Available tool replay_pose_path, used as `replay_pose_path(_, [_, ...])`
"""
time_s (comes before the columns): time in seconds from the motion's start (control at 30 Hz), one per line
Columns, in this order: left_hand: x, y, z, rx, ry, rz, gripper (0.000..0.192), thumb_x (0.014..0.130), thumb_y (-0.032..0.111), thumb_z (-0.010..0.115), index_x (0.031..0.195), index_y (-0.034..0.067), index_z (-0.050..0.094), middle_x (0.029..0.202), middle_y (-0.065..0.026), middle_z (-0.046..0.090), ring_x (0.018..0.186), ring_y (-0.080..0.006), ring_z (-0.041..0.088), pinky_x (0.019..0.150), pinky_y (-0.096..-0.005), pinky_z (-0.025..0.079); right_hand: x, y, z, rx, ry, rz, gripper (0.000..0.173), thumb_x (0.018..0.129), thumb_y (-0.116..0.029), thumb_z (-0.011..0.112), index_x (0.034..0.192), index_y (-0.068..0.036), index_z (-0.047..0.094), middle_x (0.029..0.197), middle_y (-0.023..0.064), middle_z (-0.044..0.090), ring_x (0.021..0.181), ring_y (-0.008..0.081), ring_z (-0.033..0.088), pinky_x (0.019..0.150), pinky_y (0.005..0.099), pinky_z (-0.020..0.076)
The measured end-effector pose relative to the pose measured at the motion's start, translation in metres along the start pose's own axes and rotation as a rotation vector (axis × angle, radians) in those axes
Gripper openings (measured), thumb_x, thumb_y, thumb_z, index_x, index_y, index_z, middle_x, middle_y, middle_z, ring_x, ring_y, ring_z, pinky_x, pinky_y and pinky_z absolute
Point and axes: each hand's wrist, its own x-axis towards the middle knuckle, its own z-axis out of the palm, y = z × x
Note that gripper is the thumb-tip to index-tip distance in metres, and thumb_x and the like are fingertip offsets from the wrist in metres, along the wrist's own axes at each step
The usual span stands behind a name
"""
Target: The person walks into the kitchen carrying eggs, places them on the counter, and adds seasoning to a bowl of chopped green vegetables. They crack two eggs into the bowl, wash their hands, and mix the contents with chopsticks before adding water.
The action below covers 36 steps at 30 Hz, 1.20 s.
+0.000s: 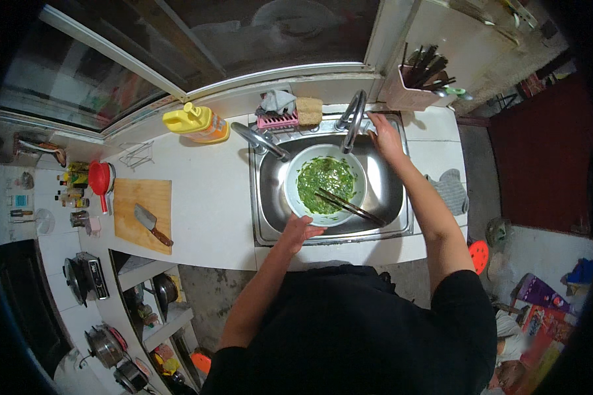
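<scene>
A pale bowl [292, 197] of chopped greens [321, 180] in liquid sits in the steel sink [272, 217]. A pair of dark chopsticks [353, 207] rests in it and leans over its rim at the lower right. My left hand [299, 233] holds the bowl's near rim, thumb up at the edge. My right hand [383, 136] is at the sink's back right, beside the curved chrome faucet [358, 118]; its fingers are partly spread, and whether they touch the faucet's base cannot be told. A second chrome faucet [262, 140] stands at the back left.
Left of the sink are a yellow jug [197, 123] and a wooden cutting board [128, 197] bearing a cleaver [150, 222]. A pink rack [276, 120] and a sponge [309, 111] sit behind. On the right are a utensil holder [407, 96] and a grey cloth [449, 192].
</scene>
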Motion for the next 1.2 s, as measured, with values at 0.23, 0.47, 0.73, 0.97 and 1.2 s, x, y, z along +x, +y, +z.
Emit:
replay_pose_path(0.23, [0.008, 0.0, 0.001, -0.004, 0.041, -0.068, 0.049, 0.086, 0.01, 0.051, 0.131, 0.0, 0.031, 0.12, -0.0253, 0.053, 0.097, -0.042, 0.062, 0.081, -0.0449, 0.056, 0.016, 0.039, 0.046, -0.096, -0.105, -0.029, 0.012, 0.08, -0.015, 0.063, 0.088, -0.006, 0.062, 0.088, 0.013, 0.064, 0.08, 0.0327, 0.062, 0.068, 0.0437, 0.0498])
replay_pose_path(0.47, [0.021, -0.01, -0.004, -0.056, 0.011, -0.013, 0.055, 0.086, 0.011, 0.051, 0.134, 0.0, 0.028, 0.121, -0.0249, 0.053, 0.097, -0.0408, 0.062, 0.079, -0.0429, 0.056, -0.003, 0.031, 0.047, -0.153, -0.028, -0.2, 0.01, 0.076, -0.015, 0.067, 0.082, -0.01, 0.061, 0.08, 0.0051, 0.058, 0.075, 0.0246, 0.063, 0.062, 0.0375, 0.0522])
replay_pose_path(0.73, [0.013, 0.004, 0.004, 0.002, -0.031, 0.009, 0.054, 0.087, 0.01, 0.048, 0.135, 0.001, 0.025, 0.123, -0.0245, 0.051, 0.095, -0.0404, 0.063, 0.079, -0.0424, 0.056, -0.007, 0.03, 0.049, -0.248, -0.084, -0.235, 0.009, 0.077, -0.015, 0.064, 0.082, -0.011, 0.058, 0.078, 0.0054, 0.054, 0.07, 0.0237, 0.062, 0.059, 0.0368, 0.0523])
replay_pose_path(0.97, [0.007, 0.001, 0.006, 0.014, 0.001, -0.03, 0.054, 0.087, 0.009, 0.046, 0.135, 0.0, 0.024, 0.121, -0.0253, 0.051, 0.094, -0.0384, 0.064, 0.078, -0.0402, 0.056, -0.011, 0.029, 0.055, -0.242, -0.056, -0.245, 0.01, 0.075, -0.011, 0.063, 0.08, -0.009, 0.055, 0.078, 0.0065, 0.053, 0.067, 0.0247, 0.061, 0.058, 0.0374, 0.0517])
replay_pose_path(1.2, [0.006, -0.005, 0.003, 0.013, 0.002, -0.065, 0.054, 0.086, 0.007, 0.047, 0.135, 0.0, 0.023, 0.119, -0.0251, 0.052, 0.095, -0.0376, 0.064, 0.079, -0.0407, 0.056, -0.012, 0.026, 0.057, -0.267, -0.075, -0.213, 0.012, 0.075, -0.011, 0.063, 0.081, -0.01, 0.052, 0.079, 0.0066, 0.053, 0.065, 0.0261, 0.061, 0.055, 0.0383, 0.051])
